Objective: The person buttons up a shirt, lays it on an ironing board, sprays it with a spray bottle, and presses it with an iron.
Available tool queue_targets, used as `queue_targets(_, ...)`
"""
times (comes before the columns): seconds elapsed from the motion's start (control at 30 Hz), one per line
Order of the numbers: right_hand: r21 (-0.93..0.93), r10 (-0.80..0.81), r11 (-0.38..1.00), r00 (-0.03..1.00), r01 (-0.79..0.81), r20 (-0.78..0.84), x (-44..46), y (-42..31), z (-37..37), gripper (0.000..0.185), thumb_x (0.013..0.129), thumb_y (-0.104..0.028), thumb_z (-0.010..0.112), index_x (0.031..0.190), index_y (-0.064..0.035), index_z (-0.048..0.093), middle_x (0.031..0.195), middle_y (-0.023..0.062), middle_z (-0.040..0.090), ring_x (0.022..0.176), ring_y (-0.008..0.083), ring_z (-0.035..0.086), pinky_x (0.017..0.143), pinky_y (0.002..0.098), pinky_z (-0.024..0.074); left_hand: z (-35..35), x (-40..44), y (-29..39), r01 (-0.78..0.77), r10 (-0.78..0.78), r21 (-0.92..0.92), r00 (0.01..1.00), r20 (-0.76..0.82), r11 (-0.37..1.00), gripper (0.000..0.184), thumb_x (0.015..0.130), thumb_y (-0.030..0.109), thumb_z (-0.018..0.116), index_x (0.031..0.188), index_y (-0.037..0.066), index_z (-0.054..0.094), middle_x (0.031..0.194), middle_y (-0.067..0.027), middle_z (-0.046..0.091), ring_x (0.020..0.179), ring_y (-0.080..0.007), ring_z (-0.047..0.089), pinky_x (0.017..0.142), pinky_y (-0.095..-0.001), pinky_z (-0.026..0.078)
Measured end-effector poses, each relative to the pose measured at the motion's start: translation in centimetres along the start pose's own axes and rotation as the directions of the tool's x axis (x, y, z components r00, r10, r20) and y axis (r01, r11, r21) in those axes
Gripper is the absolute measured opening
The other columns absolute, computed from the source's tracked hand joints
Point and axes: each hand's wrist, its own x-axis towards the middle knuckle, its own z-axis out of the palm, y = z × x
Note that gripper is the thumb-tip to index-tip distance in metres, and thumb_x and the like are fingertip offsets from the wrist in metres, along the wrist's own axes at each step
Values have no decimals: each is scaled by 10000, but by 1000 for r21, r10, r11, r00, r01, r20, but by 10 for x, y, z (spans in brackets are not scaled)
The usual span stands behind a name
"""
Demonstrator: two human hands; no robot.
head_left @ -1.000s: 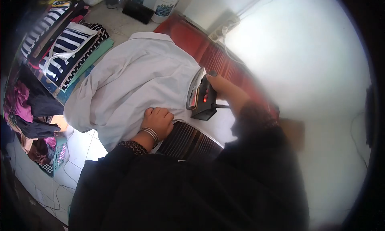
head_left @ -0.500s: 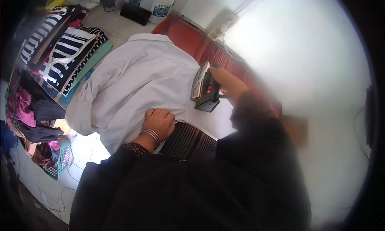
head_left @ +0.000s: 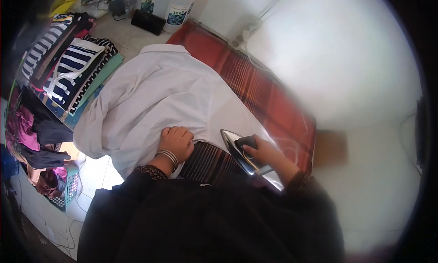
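A light grey-white collared shirt (head_left: 150,94) lies spread over a red and dark plaid cloth (head_left: 296,112), with wrinkles across its left part. My left hand (head_left: 177,143), with bracelets at the wrist, is closed on the shirt's near edge, knuckles up. In my right hand (head_left: 264,152) is the dark handle of a clothes iron (head_left: 237,150). The silver iron rests at the near right part of the shirt, its tip pointing away and to the left. Its soleplate is hidden.
Folded clothes (head_left: 68,62) stand in stacks at the left. Loose garments (head_left: 41,126) hang below them, above a green basket (head_left: 70,185) on the floor. A dark phone-like object (head_left: 148,22) and a labelled white container (head_left: 178,12) are at the back. A cord runs along the wall.
My right hand has brought the iron from the far side of the shirt down to its near edge. My left hand stays on the cloth; the view has shifted slightly.
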Motion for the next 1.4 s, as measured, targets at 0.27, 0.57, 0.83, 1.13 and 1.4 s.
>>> queue_targets(0.27, 33, 72, 997, 864, -64, -499, 82, -50, -12, 482, 789, -472, 573, 1025, -52, 569, 986, 188, 639, 953, 357, 602, 815, 436, 460, 1, 1, 4, 4, -4, 24, 1000, 3, 1000, 86, 717, 203, 593, 793, 165, 585, 847, -5, 548, 882, -194, 525, 843, -406, 333)
queue_targets(0.57, 88, 78, 995, 839, -36, -539, 146, -11, -48, 463, 761, -434, 603, 1048, -71, 597, 1017, 159, 640, 975, 324, 604, 832, 416, 463, 3, 0, 1, -15, 15, 12, 1000, -26, 1000, 84, 711, 201, 594, 786, 164, 584, 833, -9, 545, 867, -202, 528, 830, -403, 332)
queue_targets(0.83, -58, 96, 991, 944, -120, -316, -7, 32, 5, 481, 706, -497, 667, 946, -82, 632, 946, 151, 646, 910, 305, 617, 770, 420, 471, 1, 15, 7, 63, -63, -138, 998, 7, 988, 123, 734, 218, 588, 843, 168, 616, 864, 3, 567, 869, -202, 545, 817, -417, 334)
queue_targets(1.13, 137, 245, 969, 758, -204, -604, 24, 69, 1, 417, 702, -460, 659, 908, -107, 583, 861, 136, 650, 842, 323, 622, 715, 437, 469, 55, 185, 23, -73, 61, 49, 973, 221, 996, 197, 783, 268, 589, 930, 144, 629, 987, -43, 588, 946, -257, 566, 787, -407, 448)
queue_targets(1.4, 120, 242, 970, 771, -213, -589, 23, 67, -8, 424, 702, -473, 662, 915, -113, 588, 855, 130, 651, 824, 315, 627, 705, 430, 474, 64, 258, 9, 55, -152, 225, 885, 441, 973, 269, 768, 350, 643, 905, 118, 650, 996, -95, 616, 987, -260, 579, 869, -370, 452)
